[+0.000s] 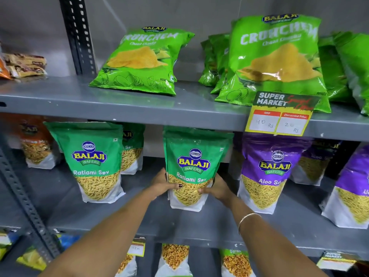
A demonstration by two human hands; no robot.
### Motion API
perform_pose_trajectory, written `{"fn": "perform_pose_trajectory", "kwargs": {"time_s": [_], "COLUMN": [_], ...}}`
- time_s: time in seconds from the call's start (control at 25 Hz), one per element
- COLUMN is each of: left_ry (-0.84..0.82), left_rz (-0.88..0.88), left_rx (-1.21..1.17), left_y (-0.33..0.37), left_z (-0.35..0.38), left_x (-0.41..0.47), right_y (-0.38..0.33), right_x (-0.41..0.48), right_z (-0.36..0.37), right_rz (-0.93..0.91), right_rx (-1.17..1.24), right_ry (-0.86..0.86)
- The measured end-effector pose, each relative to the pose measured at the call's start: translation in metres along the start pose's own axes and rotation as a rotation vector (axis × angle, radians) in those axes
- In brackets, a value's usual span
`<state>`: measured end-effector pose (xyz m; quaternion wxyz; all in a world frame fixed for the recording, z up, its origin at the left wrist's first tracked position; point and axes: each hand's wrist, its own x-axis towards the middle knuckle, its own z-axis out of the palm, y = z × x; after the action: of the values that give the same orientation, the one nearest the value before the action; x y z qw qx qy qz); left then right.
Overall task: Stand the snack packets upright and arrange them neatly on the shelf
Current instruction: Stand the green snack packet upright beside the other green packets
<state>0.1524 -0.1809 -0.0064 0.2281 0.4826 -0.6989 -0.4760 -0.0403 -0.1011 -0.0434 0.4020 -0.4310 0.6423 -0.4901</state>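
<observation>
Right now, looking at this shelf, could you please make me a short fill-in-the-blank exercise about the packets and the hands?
1. Both hands, the left hand and the right hand, hold a green packet labelled Ratlami ____.
2. The purple packet to its right reads ____ Sev.
3. The price tag on the upper shelf edge shows an MRP of ____ Rs.
4. The Crunchem bags on the upper shelf are coloured ____.

Missing words: Sev; Aloo; 40; green

My two bare forearms reaching forward, left hand (162,183) and right hand (216,189) cupped facing each other, fingers curled, thin bangle on my right wrist
</observation>
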Motion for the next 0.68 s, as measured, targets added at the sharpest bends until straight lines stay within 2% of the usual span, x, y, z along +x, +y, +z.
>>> {"fn": "perform_pose_trajectory", "kwargs": {"time_s": [0.08, 0.16, 0.24, 0.28, 0.32, 0.4, 0.48, 0.56, 0.68], "left_ry": [-0.056, -0.191, -0.313, -0.335, -0.325, -0.181, -0.005, 0.072, 0.145], "left_rz": [-0.031, -0.121, -0.298, -0.391, -0.459, -0.533, -0.48, -0.368, -0.217], "left_rx": [0.038, 0.238, 0.41, 0.443, 0.452, 0.443, 0.445, 0.349, 0.014], "left_y": [-0.004, -0.016, -0.025, -0.032, -0.038, -0.053, -0.067, -0.083, -0.135], "left_z": [-0.005, -0.016, -0.041, -0.056, -0.073, -0.112, -0.151, -0.182, -0.22], "left_x": [-0.005, -0.009, -0.02, -0.024, -0.031, -0.04, -0.041, -0.047, -0.017], "right_y": [-0.004, -0.014, -0.032, -0.043, -0.048, -0.064, -0.08, -0.092, -0.09], "right_x": [0.002, 0.001, -0.004, -0.008, -0.002, 0.002, 0.004, 0.007, 0.022], "right_z": [-0.004, -0.012, -0.005, 0.007, 0.023, 0.07, 0.125, 0.179, 0.241], "right_rz": [0.148, 0.508, 0.832, 0.872, 0.834, 0.745, 0.627, 0.332, 0.135], "right_rx": [-0.203, -0.448, -0.647, -0.657, -0.614, -0.532, -0.551, -0.548, -0.305], "right_ry": [-0.062, -0.178, -0.468, -0.55, -0.556, -0.648, -0.668, -0.471, -0.201]}}
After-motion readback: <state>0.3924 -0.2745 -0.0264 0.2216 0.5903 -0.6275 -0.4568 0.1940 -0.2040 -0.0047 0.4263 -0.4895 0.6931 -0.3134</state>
